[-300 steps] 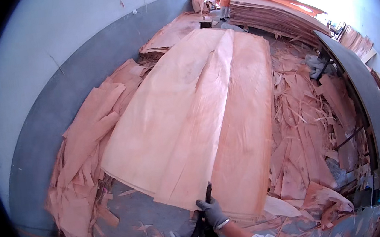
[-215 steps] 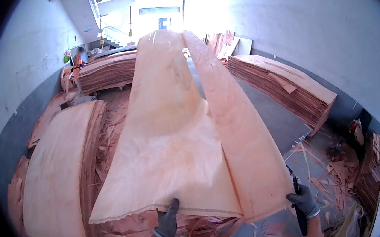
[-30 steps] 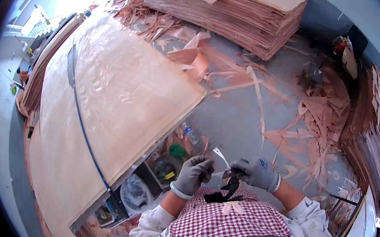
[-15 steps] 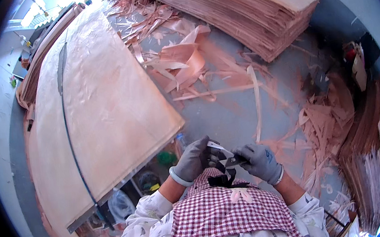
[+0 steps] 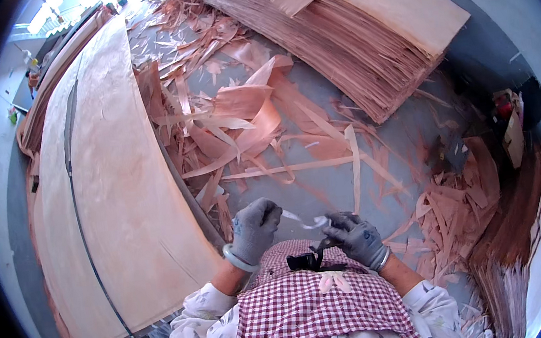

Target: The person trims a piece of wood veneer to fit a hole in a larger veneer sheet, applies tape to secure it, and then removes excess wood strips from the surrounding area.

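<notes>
My left hand (image 5: pixel 257 231), in a grey glove, pinches one end of a thin white strip (image 5: pixel 293 217) in front of my checked apron. The strip runs across to my right hand (image 5: pixel 358 240), also gloved in grey. Those right fingers are curled round a small dark object, mostly hidden, with a shiny whitish part (image 5: pixel 320 222) at its tip. Its exact kind cannot be made out. Just below the right hand, a black strap with a buckle (image 5: pixel 302 262) lies on the apron (image 5: pixel 324 302).
Left of me is a long table topped with pale veneer sheets (image 5: pixel 126 177), a dark strap (image 5: pixel 85 221) lying along them. Torn veneer scraps (image 5: pixel 244 106) litter the grey floor ahead. A thick veneer stack (image 5: pixel 363 47) stands far right, another bundle (image 5: pixel 513 222) near right.
My hands have drawn apart, and the white strip now stretches between them. The angular grey metal piece seen between them before no longer shows clearly. The view has shifted relative to the table.
</notes>
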### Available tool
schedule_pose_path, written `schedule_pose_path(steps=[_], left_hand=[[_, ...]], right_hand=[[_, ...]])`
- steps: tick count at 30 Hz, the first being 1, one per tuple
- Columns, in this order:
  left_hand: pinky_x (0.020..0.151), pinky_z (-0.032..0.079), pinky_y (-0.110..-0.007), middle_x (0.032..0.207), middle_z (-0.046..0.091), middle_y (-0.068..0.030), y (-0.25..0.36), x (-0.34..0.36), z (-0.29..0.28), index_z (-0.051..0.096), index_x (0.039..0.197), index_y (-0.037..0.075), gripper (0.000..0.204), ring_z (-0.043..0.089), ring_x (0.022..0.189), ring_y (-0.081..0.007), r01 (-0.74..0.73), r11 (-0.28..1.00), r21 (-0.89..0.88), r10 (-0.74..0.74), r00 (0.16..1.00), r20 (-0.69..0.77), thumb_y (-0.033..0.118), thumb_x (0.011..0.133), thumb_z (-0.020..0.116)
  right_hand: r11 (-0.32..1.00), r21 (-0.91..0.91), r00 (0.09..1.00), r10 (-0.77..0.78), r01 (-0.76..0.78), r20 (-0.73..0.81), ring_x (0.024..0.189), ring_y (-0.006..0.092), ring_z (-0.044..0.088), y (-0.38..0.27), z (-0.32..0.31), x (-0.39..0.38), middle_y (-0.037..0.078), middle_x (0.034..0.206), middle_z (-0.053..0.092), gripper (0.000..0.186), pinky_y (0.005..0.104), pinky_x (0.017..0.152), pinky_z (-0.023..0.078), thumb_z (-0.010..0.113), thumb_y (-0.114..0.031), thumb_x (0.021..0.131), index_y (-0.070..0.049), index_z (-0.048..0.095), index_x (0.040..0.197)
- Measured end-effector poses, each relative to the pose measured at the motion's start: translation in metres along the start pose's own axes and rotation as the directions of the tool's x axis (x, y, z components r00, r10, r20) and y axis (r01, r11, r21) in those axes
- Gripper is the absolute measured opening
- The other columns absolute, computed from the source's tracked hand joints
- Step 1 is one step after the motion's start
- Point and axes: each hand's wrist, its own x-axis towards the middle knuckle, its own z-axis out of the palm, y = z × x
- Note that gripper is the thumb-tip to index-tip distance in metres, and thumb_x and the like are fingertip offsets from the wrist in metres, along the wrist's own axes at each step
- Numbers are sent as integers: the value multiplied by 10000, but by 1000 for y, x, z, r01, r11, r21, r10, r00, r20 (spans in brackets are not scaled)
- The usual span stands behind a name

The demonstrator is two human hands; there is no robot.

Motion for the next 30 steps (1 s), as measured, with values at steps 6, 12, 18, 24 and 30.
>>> schedule_pose_path(steps=[6, 12, 18, 24, 30], left_hand=[[651, 479, -361, 788, 604, -139, 48, 65, 33, 616, 864, 21, 108, 605, 732, -312, -288, 958, 5, 272, 909, 315, 80, 774, 633], [622, 487, -317, 827, 635, -155, 67, 103, 45, 622, 911, -8, 121, 638, 727, -279, -55, 996, -63, 63, 989, 131, 34, 798, 630], [622, 482, -345, 811, 627, -148, 52, 140, 35, 627, 893, 27, 110, 620, 717, -301, 47, 999, -23, -48, 998, -29, 91, 804, 626], [638, 492, -304, 808, 638, -141, 0, 184, -21, 628, 928, 7, 132, 639, 711, -240, 79, 994, 81, -57, 967, -248, 48, 803, 635], [643, 482, -281, 824, 640, -108, -103, 218, -149, 619, 926, -2, 105, 610, 714, -148, 252, 967, 35, -192, 814, -548, 53, 844, 584]], right_hand=[[591, 795, 986, 4, -136, 165, 1207, 281, 430, 82, -36, 70, 135, 1331, 459, 414, 367, 1001, 329, 641, -128, 817, -125, 570, 1224], [466, 876, 931, -251, -124, 265, 984, 178, 539, 129, -45, 147, 100, 1098, 580, 255, 292, 834, 442, 656, -140, 837, -31, 592, 1058], [431, 836, 837, -266, -341, 479, 800, 81, 537, 160, -46, 206, 45, 911, 642, 234, 247, 737, 456, 662, -88, 828, -11, 604, 1041], [371, 698, 738, -46, -613, 673, 836, 83, 584, 203, -60, 265, 40, 958, 653, 284, 242, 746, 482, 678, -76, 809, 5, 612, 1073], [333, 497, 563, 141, -801, 814, 817, 134, 602, 249, -133, 301, 70, 908, 649, 258, 275, 774, 487, 662, -12, 791, 30, 615, 1041]])
